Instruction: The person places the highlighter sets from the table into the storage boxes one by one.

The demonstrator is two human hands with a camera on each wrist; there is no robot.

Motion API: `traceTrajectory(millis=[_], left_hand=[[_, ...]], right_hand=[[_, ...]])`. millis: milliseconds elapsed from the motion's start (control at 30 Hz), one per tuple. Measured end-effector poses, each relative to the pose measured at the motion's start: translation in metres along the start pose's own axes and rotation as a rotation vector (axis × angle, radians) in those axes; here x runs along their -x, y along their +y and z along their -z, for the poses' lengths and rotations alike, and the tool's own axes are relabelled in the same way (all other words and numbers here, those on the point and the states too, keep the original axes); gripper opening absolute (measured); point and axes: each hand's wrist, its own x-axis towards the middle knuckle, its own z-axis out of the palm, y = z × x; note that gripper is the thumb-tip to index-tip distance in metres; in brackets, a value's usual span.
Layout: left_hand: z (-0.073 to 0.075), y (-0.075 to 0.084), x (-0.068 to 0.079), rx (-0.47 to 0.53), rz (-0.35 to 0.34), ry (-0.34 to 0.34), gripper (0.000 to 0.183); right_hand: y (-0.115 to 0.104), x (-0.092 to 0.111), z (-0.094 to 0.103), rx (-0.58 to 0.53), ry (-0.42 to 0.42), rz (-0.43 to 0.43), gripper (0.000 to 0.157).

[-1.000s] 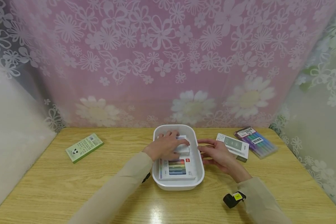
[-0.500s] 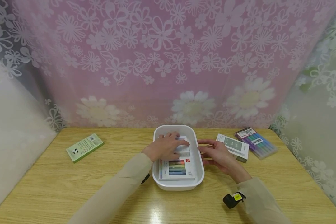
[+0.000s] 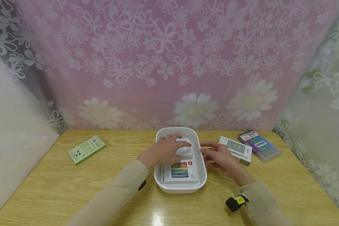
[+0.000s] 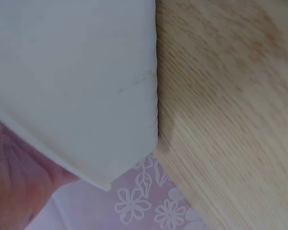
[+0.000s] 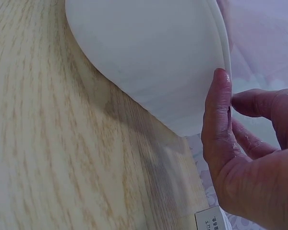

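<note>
A white plastic tub [image 3: 181,190] stands on the table, holding a flat white box of coloured pens or crayons [image 3: 179,173] at its near end. Behind that box lies a smaller white box [image 3: 186,153], partly covered by my left hand [image 3: 162,150]. The left hand reaches over the tub's left rim, its fingers spread and slightly bent above the small box; contact is unclear. With extended fingers, my right hand [image 3: 221,158] touches the tub's right side near the rim. In the right wrist view, fingertips [image 5: 221,79] rest against the tub's outer wall [image 5: 153,57].
Right of the tub lie a white and grey-green box [image 3: 237,150] and a clear pack of coloured pens [image 3: 260,145]. A green box with a panda picture [image 3: 87,149] lies far left. Behind the wooden table [image 3: 124,141] hangs a pink floral curtain [image 3: 147,78].
My left hand and sleeve have shifted slightly left, showing a little more of the small box. My right hand stays at the tub's side. The whole view has dropped slightly.
</note>
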Motion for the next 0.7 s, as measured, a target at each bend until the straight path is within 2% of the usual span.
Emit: traceTrajectory(millis=[167, 467, 700], left_hand=[[0.002, -0.001, 0.009, -0.015, -0.014, 0.052, 0.051], [0.005, -0.007, 0.030, -0.028, 0.001, 0.132, 0.059], [0.006, -0.016, 0.048, -0.040, 0.066, 0.202, 0.067]], right_hand=[[0.001, 0.000, 0.000, 0.005, 0.001, 0.002, 0.057], [0.003, -0.001, 0.001, 0.001, 0.000, 0.003, 0.057], [0.003, -0.001, 0.001, -0.003, -0.001, 0.004, 0.057]])
